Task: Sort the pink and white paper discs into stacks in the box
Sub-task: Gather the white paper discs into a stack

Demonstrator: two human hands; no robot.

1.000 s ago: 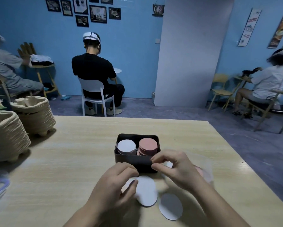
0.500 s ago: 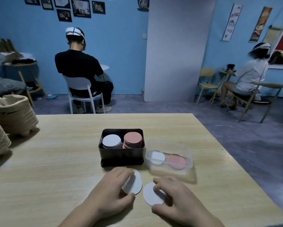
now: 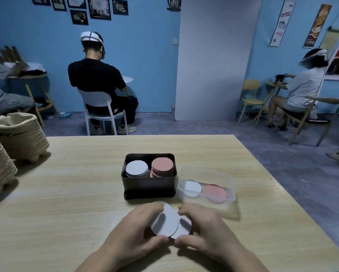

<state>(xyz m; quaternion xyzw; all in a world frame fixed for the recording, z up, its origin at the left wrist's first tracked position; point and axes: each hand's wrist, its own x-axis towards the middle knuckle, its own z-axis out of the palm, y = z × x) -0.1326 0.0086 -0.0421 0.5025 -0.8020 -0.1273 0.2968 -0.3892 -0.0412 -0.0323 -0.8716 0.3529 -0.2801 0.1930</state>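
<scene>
Two hands meet low over the wooden table (image 3: pixel 76 193). The left hand (image 3: pixel 133 230) curls thumb and fingers round the white discs (image 3: pixel 164 222), and the right hand (image 3: pixel 206 230) pinches the same overlapping pair from the other side. Whether the discs rest on the wood or hang just above it, I cannot tell.

Just beyond the fingertips stands the dark box (image 3: pixel 149 186). It holds a white stack (image 3: pixel 136 168) on its left and a pink stack (image 3: pixel 162 165) on its right, side by side. Just right of the box sits a clear plastic tub (image 3: pixel 208 171), with one loose white disc (image 3: pixel 191 188) and one loose pink disc (image 3: pixel 215 193) lying flat inside. Far left are two piles of moulded pulp trays (image 3: pixel 21 132).
</scene>
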